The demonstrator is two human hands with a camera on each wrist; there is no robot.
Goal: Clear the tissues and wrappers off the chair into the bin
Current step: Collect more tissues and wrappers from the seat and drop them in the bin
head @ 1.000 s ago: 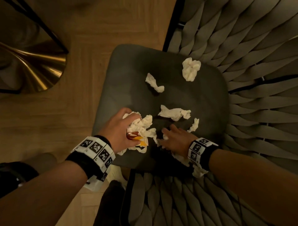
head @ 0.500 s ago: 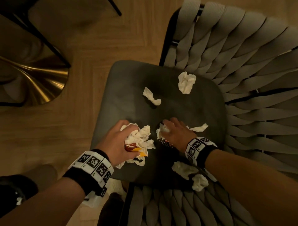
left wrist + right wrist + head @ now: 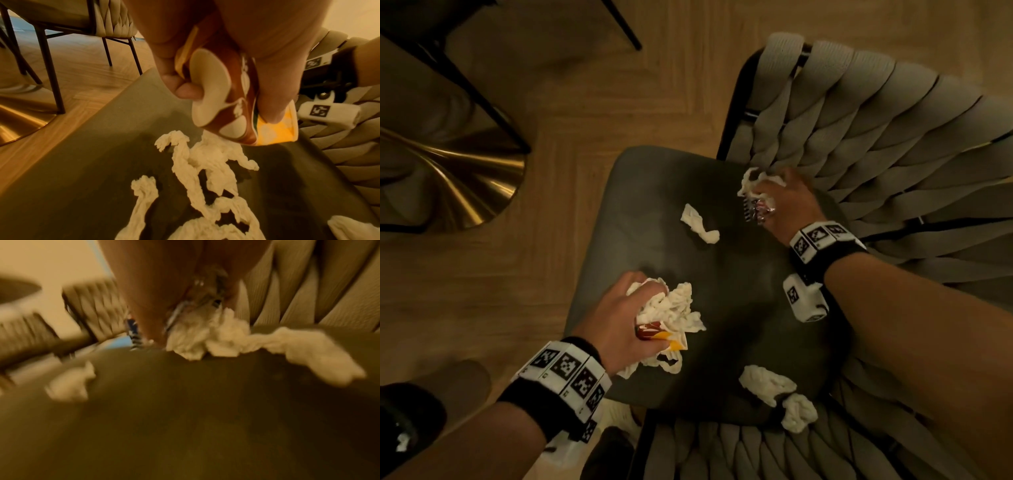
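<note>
Head view, left hand: your left hand [image 3: 619,318] has its grip closed round a wad of crumpled tissues [image 3: 674,308] and a red and yellow wrapper [image 3: 654,334], over the near left part of the seat.
Head view, right hand: your right hand [image 3: 787,202] grips a white tissue [image 3: 755,180] and a shiny foil wrapper [image 3: 762,207] at the back of the seat, touching the woven backrest [image 3: 876,137].
Head view, loose pieces: a twisted tissue [image 3: 698,224] lies mid-seat between your hands; two more crumpled tissues [image 3: 767,383] sit at the near right edge of the chair [image 3: 619,205], which has a dark, smooth, matte seat cushion.
Head view, surroundings: wood-plank floor [image 3: 585,102]; a brushed gold base [image 3: 458,178] stands to the left.
Left wrist view: only here do you see the glossy wrapper [image 3: 226,105] close up, folded and pinched by curled fingers [image 3: 185,91]; stringy, torn tissue strands [image 3: 205,170] hang to the seat below.
Right wrist view: blurred; the tissue [image 3: 205,337] trails right in a soft, lumpy rope under your hand, with crinkled foil [image 3: 201,293] in the grip and another tissue [image 3: 69,384] lower left.
</note>
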